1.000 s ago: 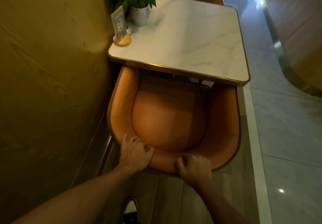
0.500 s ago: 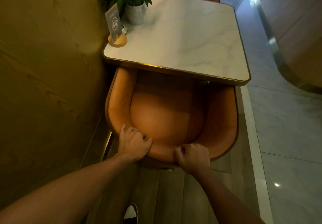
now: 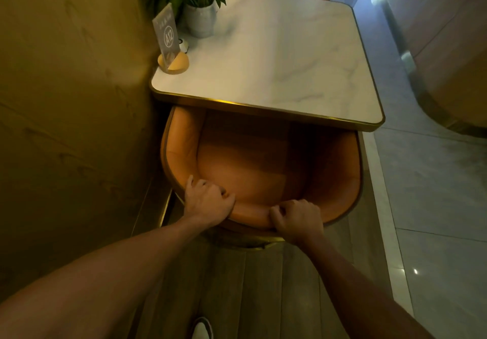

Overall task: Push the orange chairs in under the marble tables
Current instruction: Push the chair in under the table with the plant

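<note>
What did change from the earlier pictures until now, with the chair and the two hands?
The orange chair has slid a little further under the marble table; less of its seat shows in front of the gold edge. Nothing was taken or released: the left hand and right hand still grip the top of the backrest. The plant pot and A12 sign stayed in place.

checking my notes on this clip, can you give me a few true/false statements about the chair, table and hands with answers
1. Both hands grip the back rim of the orange chair. True: left hand, right hand.
2. The front of the seat lies under the marble table edge. True.
3. The table sign reads B7. False: it reads A12.
4. The potted plant stands at the table's aisle side. False: it stands at the wall side, behind the sign.
5. The chair lies tipped on its side. False: it stands upright.
</note>
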